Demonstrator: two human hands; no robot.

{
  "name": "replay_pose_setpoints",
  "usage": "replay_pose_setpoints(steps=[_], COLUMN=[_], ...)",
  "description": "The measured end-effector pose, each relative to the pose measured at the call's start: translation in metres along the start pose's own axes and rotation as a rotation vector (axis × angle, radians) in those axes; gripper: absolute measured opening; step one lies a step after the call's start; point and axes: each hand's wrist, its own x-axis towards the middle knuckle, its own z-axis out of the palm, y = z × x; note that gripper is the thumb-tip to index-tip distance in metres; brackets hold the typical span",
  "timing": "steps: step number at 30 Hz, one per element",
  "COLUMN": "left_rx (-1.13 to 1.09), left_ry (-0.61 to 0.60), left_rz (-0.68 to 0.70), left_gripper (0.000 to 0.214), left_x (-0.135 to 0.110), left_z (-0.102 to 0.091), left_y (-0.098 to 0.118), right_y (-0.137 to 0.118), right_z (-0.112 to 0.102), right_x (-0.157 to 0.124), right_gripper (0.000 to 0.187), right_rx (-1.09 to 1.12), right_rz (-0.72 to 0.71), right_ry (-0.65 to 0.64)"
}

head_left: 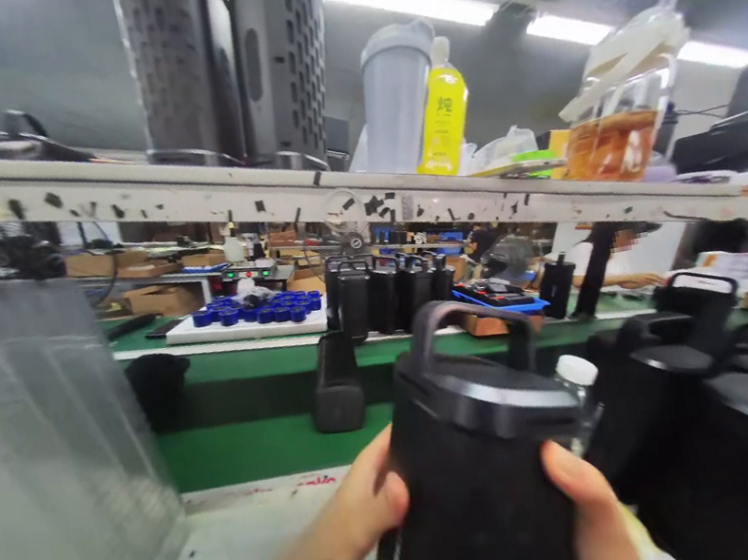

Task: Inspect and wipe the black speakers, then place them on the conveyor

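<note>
Two bare hands, left (358, 515) and right (589, 512), clasped around a matte black cylindrical bottle (478, 484).

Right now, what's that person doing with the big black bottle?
A person holds a black bottle upright in front of them, the left hand on one side and the right hand on the other. Its lid with a carry handle is on. More black bottles stand past the green belt, and blue caps sit on a white tray. A yellow bottle stands on the shelf above.
</note>
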Motion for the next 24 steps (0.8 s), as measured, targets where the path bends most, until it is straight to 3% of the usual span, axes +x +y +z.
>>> replay_pose_setpoints(steps=[3,5,7,11,14,17,20,24], left_rx=[-0.110,-0.012,-0.008,-0.199,-0.238,-0.239,-0.199,-0.047], left_ry=[0.155,0.153,0.152,0.380,0.430,0.465,0.528,0.634], left_rz=[0.030,0.156,0.188,0.005,-0.103,-0.140,-0.151,-0.060], left_gripper=[0.098,0.098,0.104,0.087,0.074,0.073,0.069,0.060], left_x=[-0.005,-0.010,-0.011,0.004,0.015,0.019,0.020,0.023], left_z=[-0.008,-0.011,-0.012,-0.014,-0.019,-0.026,-0.031,-0.026], left_y=[0.006,0.012,0.015,0.006,-0.003,-0.008,-0.010,-0.014], right_y=[-0.005,-0.009,-0.010,-0.003,0.006,0.016,0.031,0.050], right_z=[0.033,0.046,0.052,0.062,0.070,0.074,0.074,0.075], right_x=[0.014,0.019,0.024,0.041,0.056,0.067,0.075,0.079], right_gripper=[0.060,0.064,0.065,0.063,0.064,0.068,0.077,0.079], right_rx=[0.185,0.305,0.353,0.381,0.372,0.323,0.224,0.135], right_rz=[0.168,0.266,0.311,0.454,0.562,0.529,0.372,0.227], right_ry=[-0.075,-0.111,-0.131,-0.162,-0.181,-0.175,-0.122,-0.026])
